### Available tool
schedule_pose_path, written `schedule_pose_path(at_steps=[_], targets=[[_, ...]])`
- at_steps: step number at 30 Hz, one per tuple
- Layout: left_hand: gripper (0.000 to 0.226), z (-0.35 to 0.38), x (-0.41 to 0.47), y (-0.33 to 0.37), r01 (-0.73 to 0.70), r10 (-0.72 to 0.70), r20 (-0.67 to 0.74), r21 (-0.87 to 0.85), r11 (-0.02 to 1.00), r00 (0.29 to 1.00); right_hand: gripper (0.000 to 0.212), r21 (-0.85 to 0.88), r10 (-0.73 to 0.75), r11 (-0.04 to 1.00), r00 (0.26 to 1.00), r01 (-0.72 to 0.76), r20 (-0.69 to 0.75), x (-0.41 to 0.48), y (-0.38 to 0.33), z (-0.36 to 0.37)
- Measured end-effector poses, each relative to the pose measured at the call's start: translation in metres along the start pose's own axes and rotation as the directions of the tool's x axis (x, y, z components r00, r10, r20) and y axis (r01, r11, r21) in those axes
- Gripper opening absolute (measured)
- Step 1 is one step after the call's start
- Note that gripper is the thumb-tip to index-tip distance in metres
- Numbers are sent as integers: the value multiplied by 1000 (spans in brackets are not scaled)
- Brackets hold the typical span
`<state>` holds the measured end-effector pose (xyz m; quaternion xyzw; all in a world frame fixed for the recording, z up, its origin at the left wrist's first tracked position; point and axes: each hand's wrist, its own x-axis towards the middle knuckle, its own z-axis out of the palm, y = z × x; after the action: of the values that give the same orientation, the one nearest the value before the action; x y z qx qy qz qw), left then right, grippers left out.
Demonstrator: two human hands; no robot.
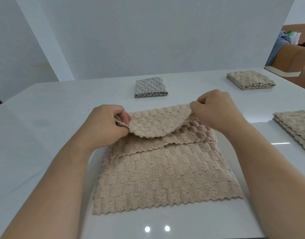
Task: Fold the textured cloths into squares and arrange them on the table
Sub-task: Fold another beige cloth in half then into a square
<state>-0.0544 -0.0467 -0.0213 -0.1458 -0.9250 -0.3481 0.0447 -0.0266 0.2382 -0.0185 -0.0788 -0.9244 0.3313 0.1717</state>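
While the beige cloth [165,178] lies on the white table [36,126] before the person, the left hand [107,125] and right hand [215,111] each pinch a far corner, holding that edge raised and curled. Beyond lie 1 folded grey cloth [150,87] and 2 folded beige ones [250,79] [298,126], well apart.

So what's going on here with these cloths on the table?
A person is partway through folding a large beige cloth on the white table. The left hand and right hand each pinch a far corner, lifting that edge and bringing it toward the person, while the near part lies flat. Farther back sit a grey folded cloth and a beige folded cloth. A layered beige pile lies at the right edge, partly out of view.
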Motion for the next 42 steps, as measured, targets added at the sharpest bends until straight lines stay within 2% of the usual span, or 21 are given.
schedule_pose_path(at_steps=[4,10,13,17,23,26,30,35,39,42], targets=[[20,-3,-3,5,-24,18,72,76,997,997,40,-27,25,999,1000,-25,12,1,1,1],[19,-3,-3,2,-59,32,177,148,987,984,23,-197,-9,980,994,30,107,2,5,3],[18,-4,-4,0,-62,23,231,166,984,973,11,-215,10,976,986,27,168,1,6,3],[17,-6,-7,4,-74,26,266,171,982,964,8,-229,7,973,982,36,188,0,6,1],[18,-4,-5,1,-93,29,302,201,975,953,26,-288,49,957,966,27,256,1,9,4],[26,-2,-4,0,-86,15,314,214,973,949,28,-341,66,939,953,40,294,0,9,3],[35,-3,-4,0,-102,23,340,218,971,940,13,-418,65,905,942,83,329,-5,4,1],[39,-4,-5,2,-82,6,306,235,969,952,21,-386,30,919,963,78,267,-7,-2,0],[42,-5,-6,4,-91,11,326,230,969,945,12,-334,-10,940,982,74,190,-8,-5,-4],[39,-5,-6,5,-88,16,312,218,972,950,21,-346,-18,934,982,84,190,-9,-6,-3]])
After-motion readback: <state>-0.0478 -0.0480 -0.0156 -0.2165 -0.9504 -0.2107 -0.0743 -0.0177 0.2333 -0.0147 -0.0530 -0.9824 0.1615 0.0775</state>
